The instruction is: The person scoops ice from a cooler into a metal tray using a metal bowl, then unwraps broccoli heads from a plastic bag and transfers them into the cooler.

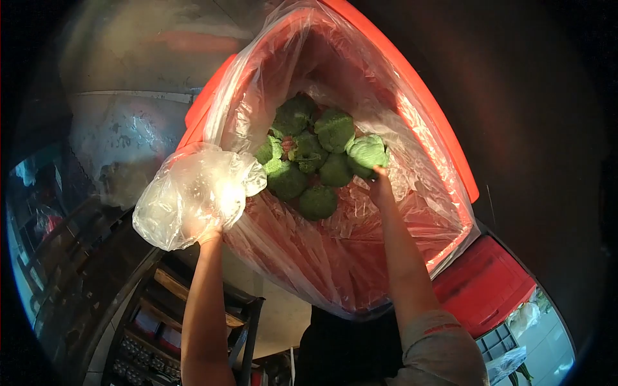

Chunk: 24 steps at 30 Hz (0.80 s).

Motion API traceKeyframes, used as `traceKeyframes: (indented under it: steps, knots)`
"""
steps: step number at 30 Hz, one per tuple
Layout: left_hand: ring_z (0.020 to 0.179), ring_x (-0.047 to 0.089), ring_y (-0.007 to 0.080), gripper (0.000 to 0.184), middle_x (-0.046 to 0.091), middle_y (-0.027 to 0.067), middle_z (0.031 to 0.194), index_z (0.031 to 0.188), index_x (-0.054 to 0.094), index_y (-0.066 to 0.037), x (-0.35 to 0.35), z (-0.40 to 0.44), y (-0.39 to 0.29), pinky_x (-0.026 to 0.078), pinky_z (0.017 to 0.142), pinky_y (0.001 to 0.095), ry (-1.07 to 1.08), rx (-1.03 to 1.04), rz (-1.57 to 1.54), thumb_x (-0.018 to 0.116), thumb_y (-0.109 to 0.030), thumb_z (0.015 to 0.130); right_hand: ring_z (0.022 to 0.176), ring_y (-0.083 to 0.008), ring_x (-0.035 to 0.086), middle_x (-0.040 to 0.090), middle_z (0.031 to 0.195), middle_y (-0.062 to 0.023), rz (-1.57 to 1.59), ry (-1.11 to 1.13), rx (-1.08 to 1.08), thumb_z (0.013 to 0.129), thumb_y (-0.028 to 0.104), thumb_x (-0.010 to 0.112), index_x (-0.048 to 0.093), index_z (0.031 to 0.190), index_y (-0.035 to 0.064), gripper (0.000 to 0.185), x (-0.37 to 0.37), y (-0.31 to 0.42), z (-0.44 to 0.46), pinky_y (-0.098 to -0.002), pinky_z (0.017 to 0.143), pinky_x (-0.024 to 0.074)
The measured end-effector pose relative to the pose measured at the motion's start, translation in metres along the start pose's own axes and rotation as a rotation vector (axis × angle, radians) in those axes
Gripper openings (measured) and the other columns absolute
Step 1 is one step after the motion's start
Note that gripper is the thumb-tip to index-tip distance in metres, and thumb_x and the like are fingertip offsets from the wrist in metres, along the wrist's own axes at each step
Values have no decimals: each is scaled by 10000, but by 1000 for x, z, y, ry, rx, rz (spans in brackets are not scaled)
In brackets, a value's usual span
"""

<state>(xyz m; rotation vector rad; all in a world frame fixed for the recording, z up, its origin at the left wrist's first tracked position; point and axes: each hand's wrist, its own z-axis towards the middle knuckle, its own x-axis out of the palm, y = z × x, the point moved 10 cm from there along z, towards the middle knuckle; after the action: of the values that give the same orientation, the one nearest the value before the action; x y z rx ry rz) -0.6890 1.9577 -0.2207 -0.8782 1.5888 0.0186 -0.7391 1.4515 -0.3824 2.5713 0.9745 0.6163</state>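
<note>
Inside a red bin lined with a large clear plastic liner lie several dark green broccoli heads. My right hand reaches into the bin, its fingers closed against the lower edge of a light green, sunlit broccoli head at the right of the pile. The far side of that grip is hidden. Left of the bin's near rim, my left hand holds up a clear plastic bag, which bulges out and shines in the light. The bag covers part of the fingers.
A red crate stands at the right, with a grey basket and some greens beyond it. Below my left arm is a dark rack with shelves. A grey metal surface lies left of the bin.
</note>
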Motion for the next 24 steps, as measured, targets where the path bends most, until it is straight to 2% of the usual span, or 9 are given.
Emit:
traceKeyframes:
  steps: [4,8,9,10,12,16,18,20,24]
  knots:
    - [1169,383,244,444,426,129,1273,1248,408,-16,2,0,16,262,999,333,-1,-71,-135,473,-258,882,1108,-356,423,289,1329,-178,-285,-251,-98,800,306,570,194,1341,159,675,-11,21,-19,-539,777,422]
    - [1189,363,250,440,413,126,1291,1250,412,-22,-7,-13,-35,242,1011,340,90,-1,25,454,-260,882,1063,-362,410,328,1199,-264,-825,-159,-741,722,202,670,138,1337,96,820,32,36,11,-428,889,358]
    - [1194,358,251,440,409,126,1295,1251,414,-24,-5,-14,-42,237,1014,341,112,19,64,449,-260,882,1032,-390,403,262,1171,-308,-1035,-420,-794,723,163,661,110,1339,88,830,41,37,3,-437,891,332]
    - [1197,354,255,442,407,126,1297,1251,415,-27,-1,-7,-18,232,1018,345,83,25,89,438,-269,882,1028,-402,363,222,1140,-323,-977,-548,-463,728,148,645,79,1337,61,836,50,33,-3,-444,891,312]
    - [1204,347,261,449,403,127,1302,1251,418,-32,6,10,50,221,1024,351,33,37,152,415,-287,882,1051,-407,345,245,1132,-317,-1098,-555,-614,727,138,638,32,1334,45,863,27,13,36,-450,889,303]
    - [1207,345,272,507,407,143,1295,1252,417,-32,-9,-11,-48,213,1025,350,108,-55,250,395,-364,869,1093,-428,348,224,1219,-300,-1321,-302,-829,733,201,648,-26,1344,28,926,34,21,45,-487,907,291]
    - [1205,347,282,539,410,151,1290,1252,417,-34,-10,-9,-46,215,1022,347,132,-73,196,390,-403,860,1177,-442,275,197,1298,-293,-1176,-208,-103,732,308,655,-37,1359,47,970,33,36,12,-479,975,225]
    - [1128,414,301,520,460,157,1229,1206,462,-41,-24,-13,-73,287,970,351,94,-59,200,431,-401,832,1260,-364,216,179,1390,-201,-1193,34,-348,727,444,625,-33,1373,98,984,29,47,-8,-475,1001,203]
    - [994,521,324,501,516,148,1169,1151,511,-68,-21,-16,-54,395,885,375,-117,96,586,457,-427,806,1109,-305,441,464,1180,-204,-1116,276,-250,769,350,595,267,1288,43,686,8,45,-122,-392,903,361]
